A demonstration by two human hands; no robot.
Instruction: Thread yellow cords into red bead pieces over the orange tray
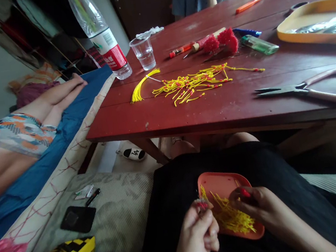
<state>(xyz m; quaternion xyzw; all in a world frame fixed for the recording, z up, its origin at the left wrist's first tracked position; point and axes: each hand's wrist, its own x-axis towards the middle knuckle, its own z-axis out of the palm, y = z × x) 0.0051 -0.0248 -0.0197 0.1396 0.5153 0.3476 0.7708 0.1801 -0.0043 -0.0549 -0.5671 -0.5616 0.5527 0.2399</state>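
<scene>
Orange plastic forms the tray point(215, 182) on the seated person's lap; yellow threads point(237, 221) lie in it, between the hands. The left hand point(198, 228) pinches a small red piece point(202, 205) between thumb and finger at the tray's left rim. The right hand point(261, 202) curls over the right rim, red showing at its thumb; from where I stand, I cannot tell whether it grips anything.

For good work, pinch lightly, hold the piece over the tray to catch drops, and keep the tray level.

Beyond the knees runs the front edge of the desk point(142, 123); mind it when raising the hands. The pliers point(300, 90) reach toward that edge at right. Moving room lies between the edge and the knotted threads point(193, 81). Farther back, avoid the cup point(146, 58) and tall bottle point(110, 50).
</scene>
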